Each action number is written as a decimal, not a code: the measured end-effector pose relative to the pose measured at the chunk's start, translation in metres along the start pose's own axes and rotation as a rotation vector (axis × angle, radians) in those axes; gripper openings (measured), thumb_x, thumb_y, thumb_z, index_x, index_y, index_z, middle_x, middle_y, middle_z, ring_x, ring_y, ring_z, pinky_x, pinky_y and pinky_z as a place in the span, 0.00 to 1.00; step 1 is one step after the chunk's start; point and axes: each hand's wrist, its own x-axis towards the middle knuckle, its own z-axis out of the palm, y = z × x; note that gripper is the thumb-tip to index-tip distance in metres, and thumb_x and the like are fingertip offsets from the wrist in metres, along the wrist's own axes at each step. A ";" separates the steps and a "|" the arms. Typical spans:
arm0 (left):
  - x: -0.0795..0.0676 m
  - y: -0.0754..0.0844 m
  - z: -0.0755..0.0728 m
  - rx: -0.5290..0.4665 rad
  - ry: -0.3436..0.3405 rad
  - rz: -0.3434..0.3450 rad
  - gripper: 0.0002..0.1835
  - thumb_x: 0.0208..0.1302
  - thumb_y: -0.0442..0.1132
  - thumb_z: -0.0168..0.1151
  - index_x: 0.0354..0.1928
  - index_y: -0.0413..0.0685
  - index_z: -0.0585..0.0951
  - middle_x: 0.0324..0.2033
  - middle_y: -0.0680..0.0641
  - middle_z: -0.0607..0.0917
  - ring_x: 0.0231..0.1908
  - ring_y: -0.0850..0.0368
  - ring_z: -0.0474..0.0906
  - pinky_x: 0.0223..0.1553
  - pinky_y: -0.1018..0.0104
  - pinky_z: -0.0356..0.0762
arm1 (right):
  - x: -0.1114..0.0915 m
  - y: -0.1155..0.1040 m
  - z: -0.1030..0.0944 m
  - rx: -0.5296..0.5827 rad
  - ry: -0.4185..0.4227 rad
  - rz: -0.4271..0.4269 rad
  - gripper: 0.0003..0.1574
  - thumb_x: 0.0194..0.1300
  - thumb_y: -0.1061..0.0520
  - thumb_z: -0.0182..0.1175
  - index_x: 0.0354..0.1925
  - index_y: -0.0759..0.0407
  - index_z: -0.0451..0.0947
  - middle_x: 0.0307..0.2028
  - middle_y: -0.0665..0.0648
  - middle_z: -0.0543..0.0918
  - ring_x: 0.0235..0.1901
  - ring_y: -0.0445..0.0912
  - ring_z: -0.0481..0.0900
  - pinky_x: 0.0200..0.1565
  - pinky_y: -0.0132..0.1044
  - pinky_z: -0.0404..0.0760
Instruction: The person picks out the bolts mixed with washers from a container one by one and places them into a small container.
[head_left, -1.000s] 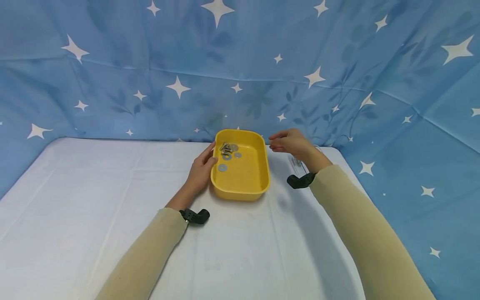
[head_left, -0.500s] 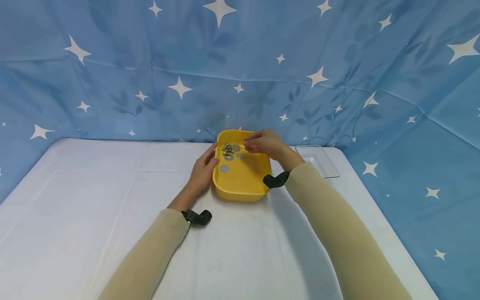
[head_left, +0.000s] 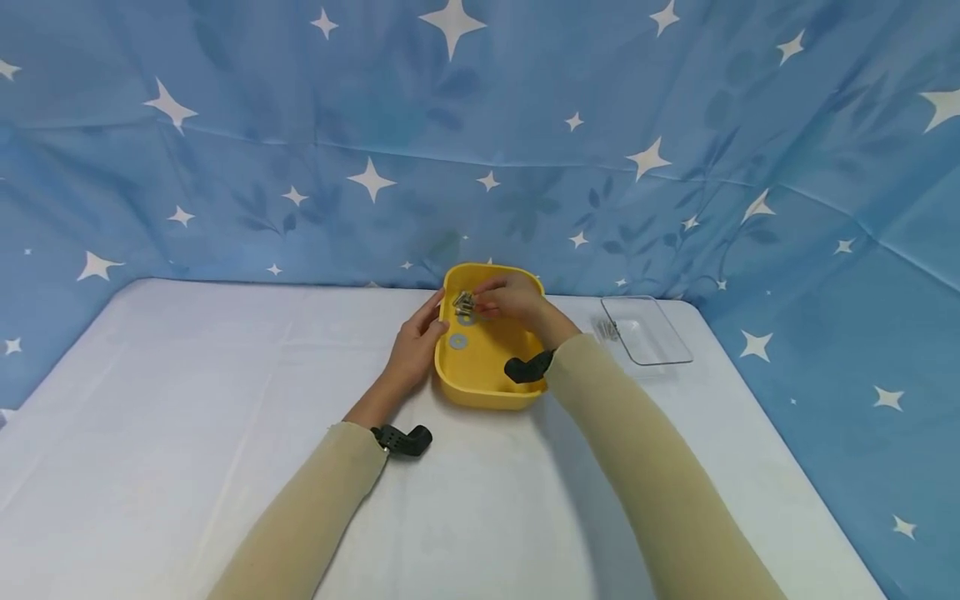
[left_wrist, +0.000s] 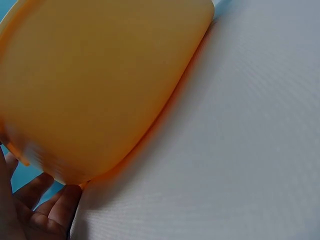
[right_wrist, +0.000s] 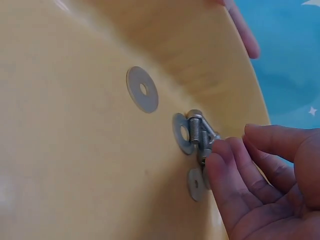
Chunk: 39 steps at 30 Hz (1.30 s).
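Observation:
A yellow plastic tray (head_left: 491, 400) stands near the table's far edge, with bolts and washers at its left end. My left hand (head_left: 413, 342) holds the tray's left wall, its thumb at the rim. In the left wrist view the fingers (left_wrist: 64, 209) meet the outside of the wall. My right hand (head_left: 516, 302) is inside the tray at the bolts (head_left: 463, 302). In the right wrist view its fingertips (right_wrist: 216, 167) are close to the bolts (right_wrist: 196, 131), thumb apart; contact is unclear. Flat washers (right_wrist: 143, 90) lie beside them.
A clear plastic box (head_left: 654, 333) stands right of the tray, with small metal pieces (head_left: 607, 330) at its left side. White cloth (head_left: 247, 400) covers the table. A blue star-patterned curtain (head_left: 420, 108) hangs behind and to the right.
My right hand has moved left from beside the clear box, over the tray's rim and in to the bolts. The left hand keeps its hold on the tray.

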 end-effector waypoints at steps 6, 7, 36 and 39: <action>-0.001 0.002 0.003 0.002 -0.013 0.009 0.32 0.75 0.43 0.48 0.78 0.70 0.60 0.74 0.46 0.69 0.73 0.49 0.67 0.73 0.50 0.67 | 0.005 0.011 0.000 -0.042 0.004 -0.003 0.18 0.73 0.63 0.57 0.57 0.71 0.81 0.55 0.70 0.84 0.52 0.55 0.86 0.58 0.43 0.84; -0.001 0.003 0.003 0.002 -0.014 0.017 0.32 0.75 0.43 0.48 0.78 0.69 0.60 0.74 0.45 0.69 0.73 0.49 0.67 0.73 0.50 0.67 | 0.005 0.012 0.000 -0.054 0.008 -0.007 0.18 0.73 0.63 0.57 0.56 0.70 0.81 0.54 0.70 0.84 0.51 0.55 0.86 0.58 0.43 0.84; -0.001 0.001 -0.003 0.012 0.008 0.023 0.31 0.75 0.42 0.48 0.78 0.69 0.61 0.74 0.45 0.70 0.73 0.49 0.67 0.73 0.50 0.67 | 0.008 0.000 0.028 -0.007 -0.044 0.037 0.18 0.74 0.64 0.55 0.55 0.72 0.82 0.53 0.71 0.85 0.50 0.55 0.88 0.55 0.43 0.85; 0.000 0.001 0.000 0.003 0.006 0.022 0.32 0.74 0.42 0.49 0.78 0.69 0.61 0.74 0.46 0.70 0.73 0.50 0.67 0.73 0.51 0.67 | 0.011 -0.001 0.030 0.003 -0.030 0.046 0.18 0.74 0.64 0.55 0.55 0.73 0.81 0.51 0.71 0.86 0.43 0.52 0.89 0.54 0.43 0.86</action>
